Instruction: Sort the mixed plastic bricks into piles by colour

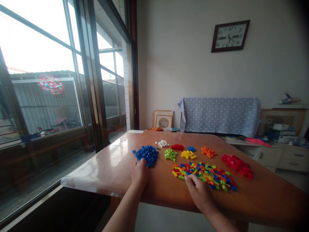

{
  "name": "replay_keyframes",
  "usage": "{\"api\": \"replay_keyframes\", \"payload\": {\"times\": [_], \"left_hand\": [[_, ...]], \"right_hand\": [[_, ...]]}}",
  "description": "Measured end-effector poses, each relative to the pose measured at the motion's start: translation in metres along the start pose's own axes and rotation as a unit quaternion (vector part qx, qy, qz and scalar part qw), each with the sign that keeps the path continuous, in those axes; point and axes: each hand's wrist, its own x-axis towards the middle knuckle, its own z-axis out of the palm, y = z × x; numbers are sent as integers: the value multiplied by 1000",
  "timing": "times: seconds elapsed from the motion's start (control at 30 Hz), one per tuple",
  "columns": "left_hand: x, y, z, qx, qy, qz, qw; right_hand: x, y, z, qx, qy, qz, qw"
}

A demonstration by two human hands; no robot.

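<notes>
My left hand (pixel 140 173) is closed at the near edge of a heap of dark blue building blocks (pixel 146 154); whatever its fingers hold is hidden. Thumb and fingers pressed together, my right hand (pixel 197 189) touches the near left edge of a wide spread of mixed coloured blocks (pixel 205 173). What it pinches is too small to name. Behind the spread lie small piles of light green blocks (pixel 170 155), yellow blocks (pixel 188 155), and orange blocks (pixel 209 152).
More piles lie on the wooden table (pixel 108 167): white blocks (pixel 163 143), red blocks (pixel 177 147), a few blue pieces (pixel 191 149), and a larger red heap (pixel 238 165) at right. Windows (pixel 48 80) stand left; a cloth-covered object (pixel 219 114) stands beyond the table.
</notes>
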Motion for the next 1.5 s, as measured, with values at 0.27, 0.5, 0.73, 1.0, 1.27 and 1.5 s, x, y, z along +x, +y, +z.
{"api": "replay_keyframes", "payload": {"times": [0.27, 0.5, 0.73, 1.0, 1.27, 1.5], "left_hand": [[-14, 19, -9, 7, 27, 84, 996], [-44, 67, -5, -39, -37, 169, 984], [-65, 113, 3, -63, -102, 200, 973], [-71, 115, 8, -66, -83, 239, 965], [-71, 114, 10, -63, -68, 234, 968], [-69, 114, 15, -63, -66, 221, 971]], "right_hand": [[10, 24, -2, 170, 144, 135, 965], [15, 28, 0, 191, 162, 140, 958], [15, 31, 2, 193, 162, 121, 960], [14, 26, 5, 90, 100, 68, 989], [15, 6, -2, -208, -19, -11, 978], [25, -1, -14, -315, -80, -14, 946]]}}
